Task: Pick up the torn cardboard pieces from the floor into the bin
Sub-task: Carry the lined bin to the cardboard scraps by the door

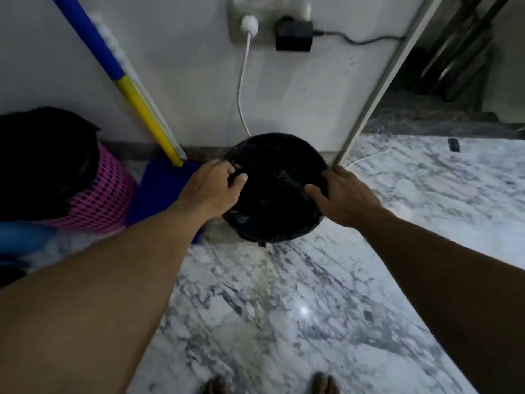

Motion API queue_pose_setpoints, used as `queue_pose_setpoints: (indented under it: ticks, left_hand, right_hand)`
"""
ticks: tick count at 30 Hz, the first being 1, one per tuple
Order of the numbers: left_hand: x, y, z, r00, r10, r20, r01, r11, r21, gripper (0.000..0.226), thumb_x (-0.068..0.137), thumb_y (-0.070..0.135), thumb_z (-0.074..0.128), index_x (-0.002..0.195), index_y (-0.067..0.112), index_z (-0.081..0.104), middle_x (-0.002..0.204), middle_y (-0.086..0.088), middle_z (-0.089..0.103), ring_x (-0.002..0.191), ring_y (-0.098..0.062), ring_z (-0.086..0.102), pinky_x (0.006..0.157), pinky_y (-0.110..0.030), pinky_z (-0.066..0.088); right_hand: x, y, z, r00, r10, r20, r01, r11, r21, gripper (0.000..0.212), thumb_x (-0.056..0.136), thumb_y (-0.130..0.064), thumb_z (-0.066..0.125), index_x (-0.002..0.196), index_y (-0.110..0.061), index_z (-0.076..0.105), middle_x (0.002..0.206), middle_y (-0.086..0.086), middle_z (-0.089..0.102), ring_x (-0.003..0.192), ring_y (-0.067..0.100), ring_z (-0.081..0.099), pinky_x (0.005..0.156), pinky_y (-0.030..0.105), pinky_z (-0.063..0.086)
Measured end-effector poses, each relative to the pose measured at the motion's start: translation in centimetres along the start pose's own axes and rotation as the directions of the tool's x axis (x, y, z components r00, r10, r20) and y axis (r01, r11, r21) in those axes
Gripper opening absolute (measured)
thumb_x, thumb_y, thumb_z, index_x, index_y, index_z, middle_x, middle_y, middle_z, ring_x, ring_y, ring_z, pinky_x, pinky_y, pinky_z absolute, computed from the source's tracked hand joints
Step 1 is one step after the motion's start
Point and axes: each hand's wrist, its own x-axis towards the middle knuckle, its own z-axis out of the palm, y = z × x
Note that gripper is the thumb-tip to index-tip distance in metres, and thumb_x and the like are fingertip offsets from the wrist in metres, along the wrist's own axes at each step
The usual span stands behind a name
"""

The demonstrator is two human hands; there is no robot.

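The bin (272, 137) is gripped at opposite rims — left hand (211, 186) and right hand (342, 196) curled over them — likely for repositioning.

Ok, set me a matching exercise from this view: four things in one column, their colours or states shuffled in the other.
Things:
1 bin
2 basket
3 broom handle
4 adapter

Colours or states:
A pink mesh
B plugged in
C blue and yellow, leaning
D held at the rim by the left hand and right hand

Pairs: 1-D, 2-A, 3-C, 4-B
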Motion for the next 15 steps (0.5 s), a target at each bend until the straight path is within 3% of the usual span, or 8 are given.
queue_pose_setpoints:
  ticks: [5, 9, 15]
  left_hand:
    - [2.2, -2.2, 6.0, 0.998, -0.023, -0.053, 0.027, 0.996, 0.081, 0.049, 0.102, 0.046, 0.048, 0.136, 0.01, 0.052, 0.135, -0.012, 0.051, 0.125, -0.032, 0.048, 0.094, -0.046, 0.048]
    - [3.6, -3.7, 9.5, 0.995, -0.03, -0.093, 0.042, 0.99, 0.132, 0.065, 0.102, 0.044, 0.048, 0.154, 0.009, 0.032, 0.154, -0.012, 0.037, 0.14, -0.035, 0.033, 0.104, -0.051, 0.045]
    - [4.7, -5.4, 12.2, 0.994, -0.046, -0.1, 0.059, 0.989, 0.133, 0.073, 0.104, 0.042, 0.048, 0.16, 0.007, 0.018, 0.168, -0.009, 0.016, 0.153, -0.03, 0.015, 0.12, -0.048, 0.03]
  right_hand:
    - [2.8, 2.3, 6.0, 0.997, 0.048, -0.058, -0.047, 0.999, 0.013, 0.063, 0.1, -0.053, 0.043, 0.135, -0.001, 0.048, 0.136, 0.023, 0.048, 0.124, 0.041, 0.049, 0.096, 0.046, 0.042]
    - [4.6, 3.7, 9.1, 0.989, 0.062, -0.131, -0.059, 0.998, 0.027, 0.067, 0.101, -0.045, 0.045, 0.145, 0.004, 0.037, 0.145, 0.026, 0.039, 0.134, 0.042, 0.037, 0.108, 0.046, 0.034]
    - [6.0, 5.2, 11.7, 0.984, 0.09, -0.15, -0.077, 0.993, 0.09, 0.07, 0.103, -0.039, 0.044, 0.153, 0.003, 0.02, 0.159, 0.023, 0.02, 0.141, 0.043, 0.03, 0.11, 0.047, 0.032]
